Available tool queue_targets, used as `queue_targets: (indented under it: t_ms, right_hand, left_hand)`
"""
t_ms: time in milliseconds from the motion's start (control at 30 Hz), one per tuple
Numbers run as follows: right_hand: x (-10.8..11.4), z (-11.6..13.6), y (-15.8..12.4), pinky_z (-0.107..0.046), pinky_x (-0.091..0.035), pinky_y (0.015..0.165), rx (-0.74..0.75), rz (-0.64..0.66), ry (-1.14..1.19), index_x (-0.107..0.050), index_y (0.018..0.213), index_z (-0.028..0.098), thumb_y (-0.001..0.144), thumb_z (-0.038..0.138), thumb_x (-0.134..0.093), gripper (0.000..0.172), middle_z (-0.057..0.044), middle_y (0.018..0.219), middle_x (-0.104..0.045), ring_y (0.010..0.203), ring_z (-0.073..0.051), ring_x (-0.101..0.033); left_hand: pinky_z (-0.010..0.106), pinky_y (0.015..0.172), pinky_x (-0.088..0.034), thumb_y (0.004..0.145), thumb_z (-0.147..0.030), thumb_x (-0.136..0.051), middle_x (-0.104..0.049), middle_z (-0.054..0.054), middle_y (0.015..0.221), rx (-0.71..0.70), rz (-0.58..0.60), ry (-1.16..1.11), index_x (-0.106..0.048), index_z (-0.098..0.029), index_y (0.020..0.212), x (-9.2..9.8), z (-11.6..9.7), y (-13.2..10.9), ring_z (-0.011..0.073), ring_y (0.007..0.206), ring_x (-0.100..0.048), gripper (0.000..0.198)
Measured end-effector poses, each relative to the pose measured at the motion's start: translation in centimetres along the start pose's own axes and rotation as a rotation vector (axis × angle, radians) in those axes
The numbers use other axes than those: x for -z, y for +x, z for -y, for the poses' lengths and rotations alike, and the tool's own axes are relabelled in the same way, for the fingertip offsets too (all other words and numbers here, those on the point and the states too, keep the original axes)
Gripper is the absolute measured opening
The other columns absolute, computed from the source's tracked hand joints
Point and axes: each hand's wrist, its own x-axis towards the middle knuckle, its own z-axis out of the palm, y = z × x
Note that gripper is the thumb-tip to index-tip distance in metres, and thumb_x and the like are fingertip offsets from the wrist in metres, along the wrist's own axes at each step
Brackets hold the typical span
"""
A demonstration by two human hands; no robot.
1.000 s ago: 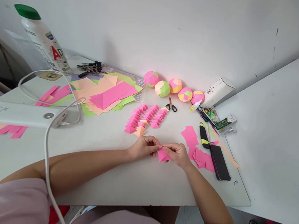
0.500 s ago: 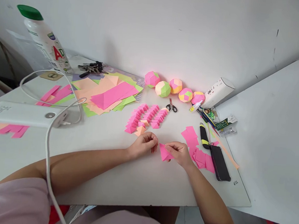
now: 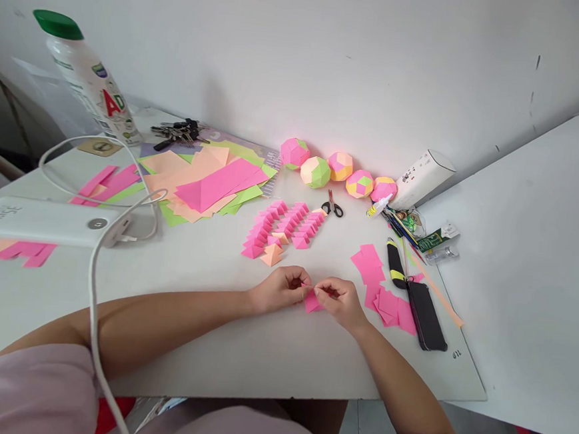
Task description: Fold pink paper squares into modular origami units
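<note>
Between my two hands is a small piece of pink paper (image 3: 312, 304), pinched along its upper edge. My left hand (image 3: 282, 288) is closed on its left side. On the other side, my right hand (image 3: 339, 301) grips it with thumb and fingers, hiding part of the paper. Just beyond my hands stand rows of folded pink paper pieces (image 3: 264, 227), with a few peach folded pieces (image 3: 272, 254) at the near end. Flat pink paper squares (image 3: 370, 267) lie to the right of my right hand.
Scissors (image 3: 332, 206) lie behind the folded rows, near several paper balls (image 3: 316, 172) along the wall. A cutter (image 3: 395, 262) and a black phone (image 3: 427, 316) are at right. Coloured sheets (image 3: 217, 181), a power bank (image 3: 43, 220) with white cable, and a bottle (image 3: 90, 77) occupy the left.
My left hand has moved right and taken hold of the pink paper, which only my right hand held before. The hands are now together.
</note>
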Motion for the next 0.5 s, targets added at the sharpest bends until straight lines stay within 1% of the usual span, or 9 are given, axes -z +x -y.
queue_targets:
  t_ms: [100, 267, 367, 500]
  right_hand:
    - [0.4, 0.0, 0.0, -0.022, -0.039, 0.046, 0.003, -0.024, 0.003, -0.057, 0.060, 0.017, 0.073, 0.021, -0.055, 0.014, 0.001, 0.056, -0.053, 0.051, -0.011, -0.047]
    - [1.0, 0.0, 0.1, -0.022, -0.042, 0.048, -0.002, -0.059, 0.041, -0.056, 0.060, 0.017, 0.070, 0.015, -0.053, 0.011, 0.002, 0.055, -0.054, 0.050, -0.011, -0.052]
    - [1.2, -0.1, 0.1, -0.022, -0.043, 0.048, -0.011, -0.056, 0.064, -0.055, 0.060, 0.017, 0.070, 0.015, -0.053, 0.010, 0.002, 0.055, -0.054, 0.050, -0.011, -0.054]
    - [1.3, -0.5, 0.1, -0.023, -0.046, 0.047, -0.040, -0.051, 0.113, -0.053, 0.060, 0.017, 0.070, 0.017, -0.054, 0.009, 0.002, 0.056, -0.053, 0.048, -0.011, -0.055]
  left_hand:
    - [0.019, 0.046, -0.033, 0.074, -0.027, -0.057, -0.048, -0.004, 0.058, 0.016, -0.010, -0.019, -0.050, -0.016, 0.071, 0.1, -0.1, 0.0, 0.0066, 0.049, -0.043, 0.014]
    - [0.021, 0.048, -0.038, 0.075, -0.029, -0.056, -0.051, -0.003, 0.057, 0.037, -0.074, -0.047, -0.049, -0.016, 0.071, 0.3, 0.0, 0.2, 0.0080, 0.050, -0.048, 0.015]
    - [0.021, 0.049, -0.039, 0.074, -0.029, -0.057, -0.052, -0.003, 0.056, 0.032, -0.080, -0.063, -0.049, -0.016, 0.071, 0.3, -0.1, 0.2, 0.0080, 0.049, -0.049, 0.016]
    - [0.021, 0.049, -0.040, 0.074, -0.030, -0.058, -0.052, -0.003, 0.054, 0.022, -0.098, -0.085, -0.050, -0.015, 0.070, 0.5, -0.1, 0.2, 0.0080, 0.048, -0.050, 0.017]
